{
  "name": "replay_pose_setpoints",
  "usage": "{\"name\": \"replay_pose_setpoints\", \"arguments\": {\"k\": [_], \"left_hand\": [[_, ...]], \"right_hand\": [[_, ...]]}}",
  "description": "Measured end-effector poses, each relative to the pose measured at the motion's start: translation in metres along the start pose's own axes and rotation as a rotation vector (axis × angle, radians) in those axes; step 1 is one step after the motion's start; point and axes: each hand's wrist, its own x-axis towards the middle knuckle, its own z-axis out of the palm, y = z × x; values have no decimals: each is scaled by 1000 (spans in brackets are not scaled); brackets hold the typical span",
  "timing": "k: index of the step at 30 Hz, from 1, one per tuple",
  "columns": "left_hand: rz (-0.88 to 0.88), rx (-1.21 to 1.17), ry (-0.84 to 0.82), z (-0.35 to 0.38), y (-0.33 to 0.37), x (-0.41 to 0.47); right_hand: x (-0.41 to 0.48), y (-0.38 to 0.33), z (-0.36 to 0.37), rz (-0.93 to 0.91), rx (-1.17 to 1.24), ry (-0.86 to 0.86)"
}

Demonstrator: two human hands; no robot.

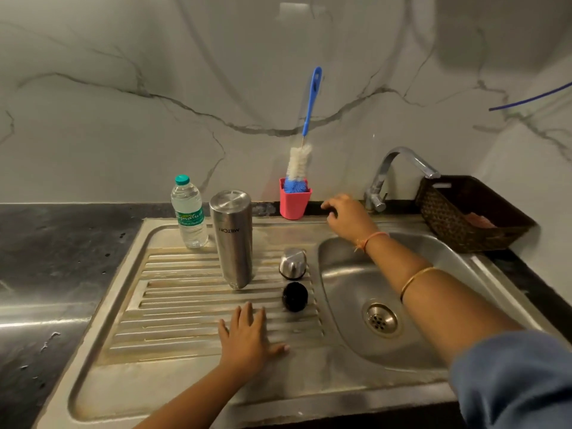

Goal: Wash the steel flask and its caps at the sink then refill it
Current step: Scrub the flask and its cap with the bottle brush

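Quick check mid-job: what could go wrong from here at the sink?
1. The flask stands tall on the ribbed drainboard; a bump may tip it.
2. The steel cap and black cap sit near the edge of the basin and might get knocked in.
3. The right hand is near the pink cup; its tall brush could topple.

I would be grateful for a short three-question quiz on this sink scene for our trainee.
1. True or false: the left hand grips the steel flask.
2. Which holds the bottle brush? A) pink cup B) basket C) water bottle
3. How many loose caps lie beside the flask?
Key: 1 false, it rests flat on the drainboard. 2 A. 3 two: a steel cap and a black cap.
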Motion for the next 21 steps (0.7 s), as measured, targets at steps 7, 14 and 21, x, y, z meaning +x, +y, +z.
{"name": "replay_pose_setpoints", "arguments": {"k": [7, 14, 21], "left_hand": [[-98, -17, 10, 2, 9, 12], [-143, -69, -60, 1, 11, 16], [-152, -162, -106, 3, 10, 15]], "right_hand": [[86, 33, -37, -243, -407, 5], [164, 22, -51, -577, -846, 155], [214, 9, -59, -744, -1073, 248]]}}
